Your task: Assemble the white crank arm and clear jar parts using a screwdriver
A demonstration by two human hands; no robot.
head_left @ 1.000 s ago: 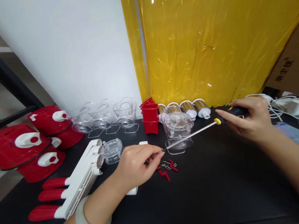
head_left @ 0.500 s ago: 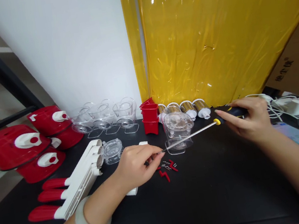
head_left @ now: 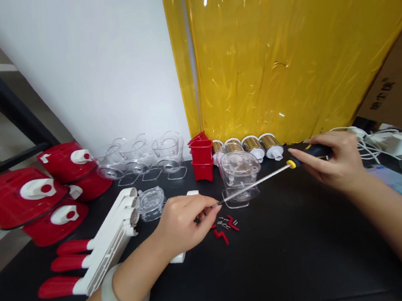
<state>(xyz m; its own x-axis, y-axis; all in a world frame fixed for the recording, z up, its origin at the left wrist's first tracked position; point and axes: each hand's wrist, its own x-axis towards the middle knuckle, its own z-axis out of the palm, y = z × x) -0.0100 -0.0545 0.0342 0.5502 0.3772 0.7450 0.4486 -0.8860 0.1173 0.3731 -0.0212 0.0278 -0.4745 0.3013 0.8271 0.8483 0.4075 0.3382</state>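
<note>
Red angled pieces (head_left: 221, 236) lie in front, beside the left hand (head_left: 186, 221), whose thumb and forefinger pinch the tip of the screwdriver (head_left: 257, 182) (anything smaller there is hidden); spanning both hands, it points left, its long axis slanting right and away to the handle, wrapped by the right hand (head_left: 340, 159); beyond stands a clear housing (head_left: 239, 164)

Left hand (head_left: 184, 222) in a pinch, right hand (head_left: 340, 159) in a grip, well apart
The left forearm (head_left: 144, 274) reaches in from lower left, thumb (head_left: 210, 216) and forefinger (head_left: 203, 201) drawn together; the right forearm (head_left: 395, 221) slants up from lower right, fingers (head_left: 329, 138) curled
</note>
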